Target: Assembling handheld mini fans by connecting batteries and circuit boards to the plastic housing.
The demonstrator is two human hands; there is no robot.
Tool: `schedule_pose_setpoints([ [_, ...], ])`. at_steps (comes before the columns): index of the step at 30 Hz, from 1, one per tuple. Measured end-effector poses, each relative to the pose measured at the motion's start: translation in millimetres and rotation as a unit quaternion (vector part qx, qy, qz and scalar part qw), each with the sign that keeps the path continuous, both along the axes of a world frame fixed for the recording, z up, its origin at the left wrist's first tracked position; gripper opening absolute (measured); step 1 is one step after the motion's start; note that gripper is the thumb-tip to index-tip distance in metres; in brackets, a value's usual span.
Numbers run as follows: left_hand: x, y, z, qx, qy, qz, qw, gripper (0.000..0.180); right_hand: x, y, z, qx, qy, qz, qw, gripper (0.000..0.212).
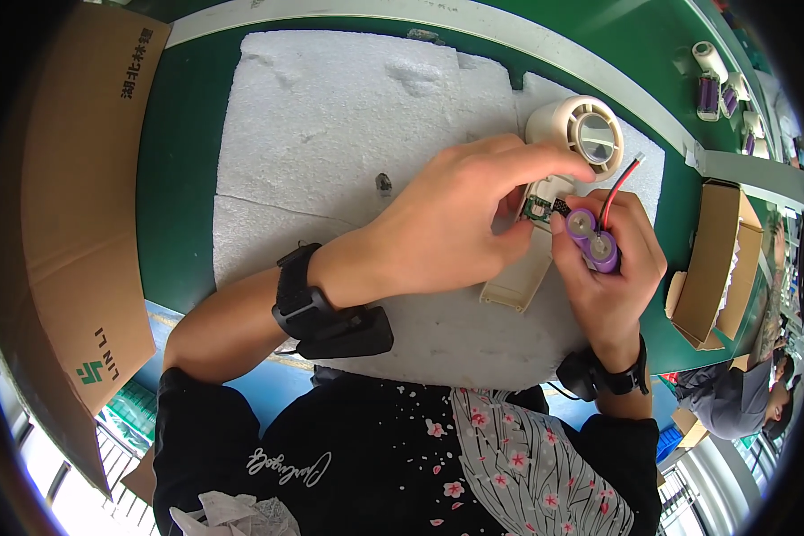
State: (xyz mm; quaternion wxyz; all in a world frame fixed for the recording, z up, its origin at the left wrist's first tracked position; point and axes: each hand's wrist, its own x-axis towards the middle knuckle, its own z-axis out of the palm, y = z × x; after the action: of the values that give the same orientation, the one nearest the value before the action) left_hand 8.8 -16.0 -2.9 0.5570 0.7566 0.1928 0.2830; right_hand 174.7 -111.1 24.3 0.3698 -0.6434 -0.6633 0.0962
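A cream handheld fan (556,122) with a round slotted head lies tilted at the right of the white foam sheet. Its handle is uncovered and shows a small green circuit board (536,208). My left hand (460,219) holds the fan, index finger over the handle just below the head and thumb by the board. In my right hand (632,246) is a purple two-cell battery pack (591,241), held close beside the board. Red and black wires (615,192) rise from it to a white plug. Under my hands lies a cream handle cover (515,275).
The foam sheet (330,116) lies on a green bench (177,170). A tall cardboard box (80,214) stands at left, an opened smaller carton (713,263) at right. More fan parts with purple batteries (708,96) lie far right. A co-worker (732,397) is at the right edge.
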Motion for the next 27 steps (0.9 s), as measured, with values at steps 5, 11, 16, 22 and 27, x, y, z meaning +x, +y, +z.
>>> schedule_pose_setpoints([
  [5,-2,3,-2,-0.036,-0.047,-0.011,0.998,0.046,2,0,-1,-0.001,0.01,0.008,1.0,0.021],
  [11,-2,8,0,0.069,0.015,-0.011,0.997,0.031,9,0,0,-0.023,0.013,0.005,1.0,0.023],
  [16,-4,5,6,0.095,0.021,-0.007,0.995,0.028,19,5,-4,-0.022,0.055,0.029,0.998,0.029],
  [22,-5,7,8,0.078,0.036,-0.023,0.996,0.031,29,-3,9,-0.145,0.305,-0.01,0.941,0.034],
  [27,-3,6,7,0.03,0.037,-0.028,0.999,0.034,33,-6,7,-0.128,0.332,0.008,0.934,0.033],
])
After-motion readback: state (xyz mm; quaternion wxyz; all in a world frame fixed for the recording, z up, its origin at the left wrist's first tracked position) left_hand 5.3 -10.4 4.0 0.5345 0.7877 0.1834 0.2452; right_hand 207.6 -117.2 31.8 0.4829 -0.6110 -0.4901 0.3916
